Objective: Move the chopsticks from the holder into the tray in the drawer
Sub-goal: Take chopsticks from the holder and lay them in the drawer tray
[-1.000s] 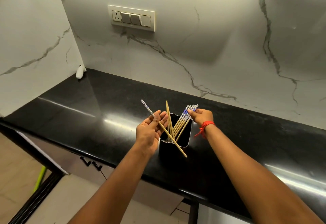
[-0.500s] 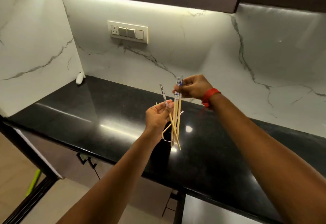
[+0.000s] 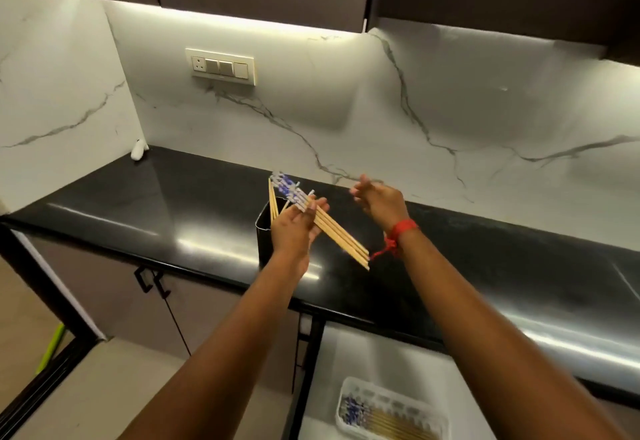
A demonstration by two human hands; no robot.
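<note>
Chopsticks [image 3: 332, 230], light, stiff and likely slick, lay fanned in your left hand [image 3: 296, 228], loosely clasped mid-shaft, while your right hand [image 3: 379, 200] hovered open and empty; you needed a firmer mid-length pinch.

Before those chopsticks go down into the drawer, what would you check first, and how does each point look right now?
1. Bundle held: left hand grips the chopsticks. Ok.
2. Right hand free: open, holding nothing. Ok.
3. Drawer open: tray visible below. Ok.
4. Room in tray: chopsticks already lie in it; space left, cannot tell.
5. Bundle tidy: tips fan out unevenly. Not ok; square them first.
6. Holder emptied: a few sticks remain inside. Not ok.
</note>
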